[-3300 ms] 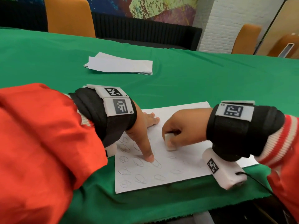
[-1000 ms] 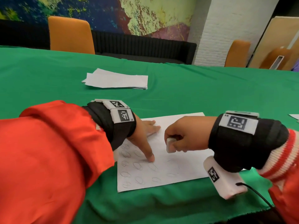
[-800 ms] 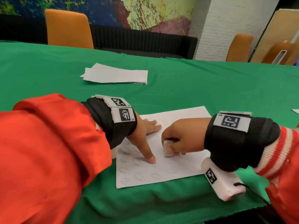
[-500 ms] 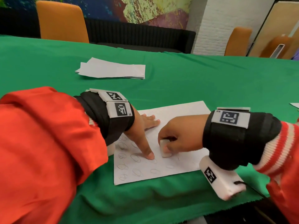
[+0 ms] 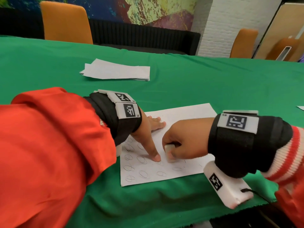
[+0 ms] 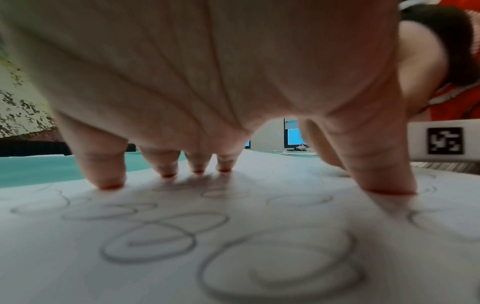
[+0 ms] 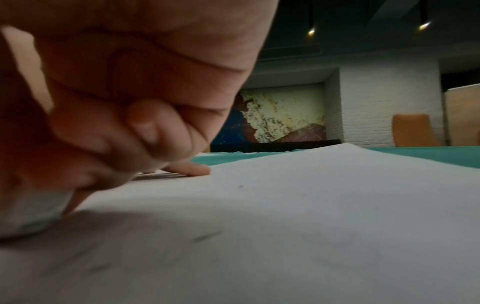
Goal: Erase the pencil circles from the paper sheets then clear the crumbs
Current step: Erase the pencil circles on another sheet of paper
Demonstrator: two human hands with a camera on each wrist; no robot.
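A white paper sheet lies on the green tablecloth near the front edge, with several pencil circles on its left half. My left hand is spread flat, fingertips and thumb pressing the paper down among the circles. My right hand grips a white eraser, its lower end on the sheet just right of the left thumb. In the right wrist view the curled fingers hide most of the eraser; faint pencil marks and specks dot the paper.
A stack of white sheets lies farther back on the green table. An edge of another paper shows at far right. Orange chairs stand behind the table. The table's front edge is close below my wrists.
The eraser has rubbed back and forth in small strokes and now sits slightly nearer the left thumb. The left hand has stayed pressed on the sheet. The head view shifted.
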